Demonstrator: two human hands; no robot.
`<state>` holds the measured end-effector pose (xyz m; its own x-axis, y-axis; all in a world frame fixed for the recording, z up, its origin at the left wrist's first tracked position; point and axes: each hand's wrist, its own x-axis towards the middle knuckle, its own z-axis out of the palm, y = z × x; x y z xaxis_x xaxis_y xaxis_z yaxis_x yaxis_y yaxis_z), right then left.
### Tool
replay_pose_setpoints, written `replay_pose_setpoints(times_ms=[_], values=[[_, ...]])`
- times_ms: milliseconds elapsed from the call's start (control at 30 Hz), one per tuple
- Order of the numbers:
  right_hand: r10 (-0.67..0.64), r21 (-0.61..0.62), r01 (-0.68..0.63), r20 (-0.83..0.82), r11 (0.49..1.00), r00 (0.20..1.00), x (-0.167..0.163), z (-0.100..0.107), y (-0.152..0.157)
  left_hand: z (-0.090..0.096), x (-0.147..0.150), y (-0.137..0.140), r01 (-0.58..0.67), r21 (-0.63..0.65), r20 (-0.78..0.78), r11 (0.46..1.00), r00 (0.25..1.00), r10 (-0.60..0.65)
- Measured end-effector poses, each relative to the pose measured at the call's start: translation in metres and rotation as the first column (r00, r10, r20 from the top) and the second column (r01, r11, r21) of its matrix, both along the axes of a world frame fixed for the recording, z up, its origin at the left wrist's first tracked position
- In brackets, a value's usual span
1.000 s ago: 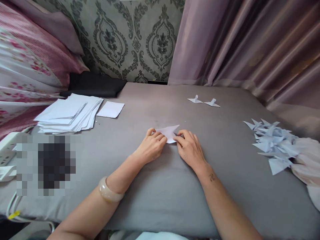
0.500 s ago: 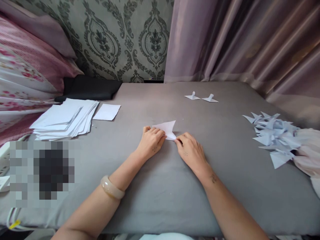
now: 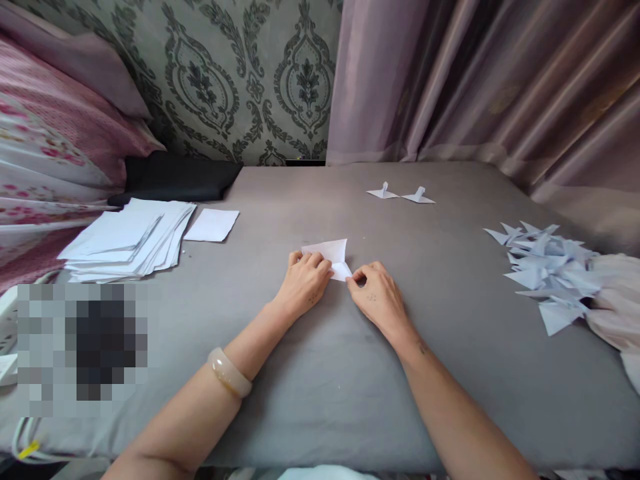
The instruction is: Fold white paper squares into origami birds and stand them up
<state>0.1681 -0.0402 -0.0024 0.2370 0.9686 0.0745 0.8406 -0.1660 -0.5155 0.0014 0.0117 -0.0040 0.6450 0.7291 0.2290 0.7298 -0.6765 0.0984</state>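
A partly folded sheet of white paper [image 3: 331, 252] lies on the grey cloth in front of me, one flap raised at the back. My left hand [image 3: 306, 280] grips its left side, fingers curled over the near part and hiding it. At the paper's near right corner, my right hand [image 3: 376, 293] pinches the edge between thumb and forefinger. A pale bangle [image 3: 230, 373] circles my left forearm.
At left are a stack of white paper [image 3: 130, 237], a separate square sheet [image 3: 213, 225] and a black folded item [image 3: 180, 179]. Two folded paper pieces [image 3: 384, 191] stand at the back. Many folded paper shapes [image 3: 547, 267] are heaped at right, beside pale fabric [image 3: 620, 300].
The paper's right side has opened wider, its back flap standing more upright. My right hand has shifted slightly left at the corner; my left hand stays on the paper.
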Motion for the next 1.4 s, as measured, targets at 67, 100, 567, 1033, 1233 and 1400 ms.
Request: replay_pose_setpoints(times_ms=[67,100,567,1033,1233,1400], values=[[0.012,-0.011,-0.013,-0.045,1.0,0.999,0.004,-0.002,0.001,-0.001,0.0,0.0,-0.003,-0.004,0.003,1.0,1.0,0.003],[0.02,-0.019,-0.021,-0.073,1.0,0.997,0.007,-0.003,0.002,-0.001,0.0,0.001,-0.004,-0.008,0.004,1.0,1.0,0.004],[0.147,0.124,-0.11,-0.34,0.986,0.929,0.014,0.004,0.004,-0.002,0.0,0.002,0.001,-0.035,0.033,0.999,0.999,0.0],[0.354,0.038,-0.369,0.204,0.929,0.913,-0.019,0.0,-0.015,-0.009,-0.027,0.008,0.013,-0.052,0.3,0.999,0.954,0.003],[0.362,0.017,-0.378,0.25,0.926,0.898,-0.022,0.0,-0.017,-0.006,-0.016,0.006,-0.042,0.103,0.34,0.994,0.941,0.005],[0.375,-0.024,-0.384,0.279,0.923,0.884,-0.023,0.003,-0.019,-0.012,-0.01,0.003,-0.132,0.096,0.409,0.987,0.909,0.082]])
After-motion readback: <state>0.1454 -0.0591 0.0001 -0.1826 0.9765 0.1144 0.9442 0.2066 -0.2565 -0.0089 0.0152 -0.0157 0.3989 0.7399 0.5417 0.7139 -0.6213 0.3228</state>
